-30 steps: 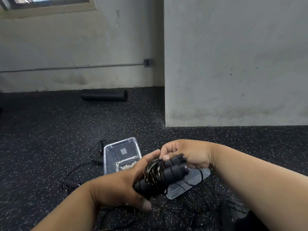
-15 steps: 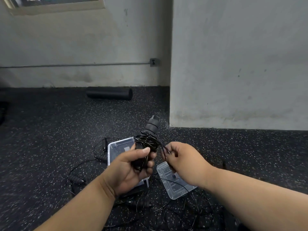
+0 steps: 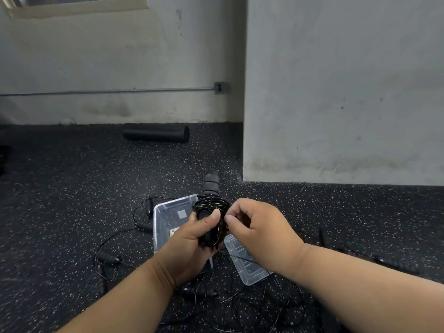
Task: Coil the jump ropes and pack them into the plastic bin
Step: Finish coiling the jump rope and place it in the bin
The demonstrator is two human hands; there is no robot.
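1. The left hand [image 3: 192, 239] grips a coiled jump rope [image 3: 211, 212] round its black foam handles, thumb pressed across the front and fingers curled behind.
2. The handles stand nearly upright in that grip; one ribbed handle end [image 3: 211, 182] sticks up above the thin black cable wound round the bundle.
3. The right hand [image 3: 259, 227] is just beside the bundle on its right, fingers curled, thumb and forefinger pinching at the cable where the coil sits.
4. Both hands hold the bundle in the air above the plastic bin [image 3: 168, 212], a clear, open box on the speckled black floor [image 3: 72, 188], partly hidden behind the left hand.
5. A small pale label shows on the bin's bottom; what else lies inside is too hidden to tell.
6. The bin's clear lid [image 3: 247, 263] lies flat on the floor to the right of the bin, under the right wrist.
7. More jump ropes [image 3: 108, 257] lie loose on the floor: black handles and thin cable to the left of the bin, and a tangle of cable in front of it between the forearms.
8. Another handle [image 3: 396, 265] lies on the floor at the right, beyond the right forearm.
9. A black foam roller [image 3: 156, 133] lies by the far wall, well apart from the bin.
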